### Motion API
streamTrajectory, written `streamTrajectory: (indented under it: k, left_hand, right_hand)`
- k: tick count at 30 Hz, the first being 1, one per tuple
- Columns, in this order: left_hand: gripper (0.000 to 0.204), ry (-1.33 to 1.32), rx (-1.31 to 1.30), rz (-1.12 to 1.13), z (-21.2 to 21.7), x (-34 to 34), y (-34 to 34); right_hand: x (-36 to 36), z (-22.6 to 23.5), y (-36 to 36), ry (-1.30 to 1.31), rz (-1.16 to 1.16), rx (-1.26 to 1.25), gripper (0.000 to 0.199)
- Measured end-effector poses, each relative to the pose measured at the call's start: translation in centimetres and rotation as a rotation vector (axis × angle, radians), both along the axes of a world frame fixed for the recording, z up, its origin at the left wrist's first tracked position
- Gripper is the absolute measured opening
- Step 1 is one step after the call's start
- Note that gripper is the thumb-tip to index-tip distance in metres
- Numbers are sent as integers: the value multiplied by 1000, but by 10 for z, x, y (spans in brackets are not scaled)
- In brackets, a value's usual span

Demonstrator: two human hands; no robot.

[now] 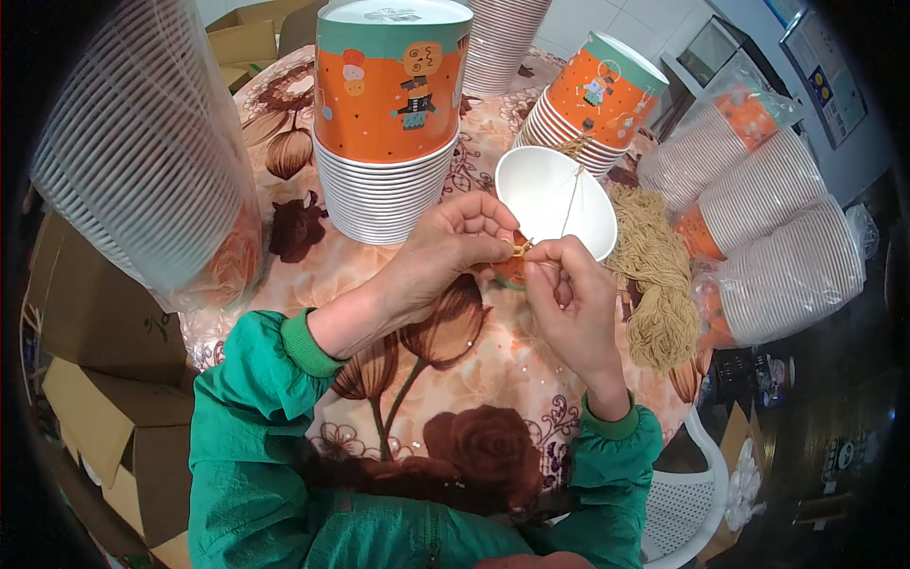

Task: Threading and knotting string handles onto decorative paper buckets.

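Twine (522, 248), tan and thin, is pinched by the fingertips of both hands at the near left rim of a single white-lined paper bucket (542, 190), which is tipped so that its inside is shown. By the left hand (450, 248), set to the left of the bucket, the twine is gripped between thumb and forefinger, the other fingers being loosely curled. By the right hand (580, 299), set in front of the bucket, it is held between thumb and forefinger, with the remaining fingers folded in. A thin cord (571, 204) is seen across the bucket's white inside, with a small tan knot near its far rim.

To the right of the bucket a loose bundle of tan yarn (654, 275) is laid, and beyond that three plastic-wrapped stacks (782, 275) are placed. Behind the bucket a tilted stack of orange and teal buckets (602, 95) is seen; to its left an upside-down stack (389, 114) is set, and farther left a tall wrapped stack (152, 142). In front of the bucket the flowered tablecloth (540, 370) is left exposed.
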State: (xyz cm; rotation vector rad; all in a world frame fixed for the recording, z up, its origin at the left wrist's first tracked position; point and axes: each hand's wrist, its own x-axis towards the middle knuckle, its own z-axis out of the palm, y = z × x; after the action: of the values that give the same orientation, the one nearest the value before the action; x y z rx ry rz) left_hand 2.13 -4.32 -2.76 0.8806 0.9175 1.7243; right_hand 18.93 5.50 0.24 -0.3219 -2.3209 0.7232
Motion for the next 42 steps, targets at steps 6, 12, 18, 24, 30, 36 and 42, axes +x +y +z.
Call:
streamTrajectory:
  k: [6, 12, 18, 24, 30, 36, 42]
  left_hand:
    - [16, -23, -12, -10, 1, 2, 0]
    - [14, 5, -4, 23, 0, 4, 1]
    - [12, 195, 131, 149, -9, 9, 3]
    - [10, 496, 63, 331, -3, 25, -5]
    - [9, 571, 76, 365, -8, 29, -6]
    - [8, 548, 54, 330, -6, 29, -5]
    - [11, 489, 13, 172, -7, 25, -4]
  right_hand:
    - [-3, -6, 0, 76, -36, 108, 9]
    - [-3, -7, -3, 97, -60, 112, 9]
    - [-4, -15, -6, 86, -123, 53, 7]
    - [-4, -26, -10, 109, -180, -44, 7]
    - [-3, -34, -11, 135, -214, -158, 6]
    - [2, -35, -11, 191, -156, -400, 4]
    - [10, -42, -12, 170, -145, -550, 3]
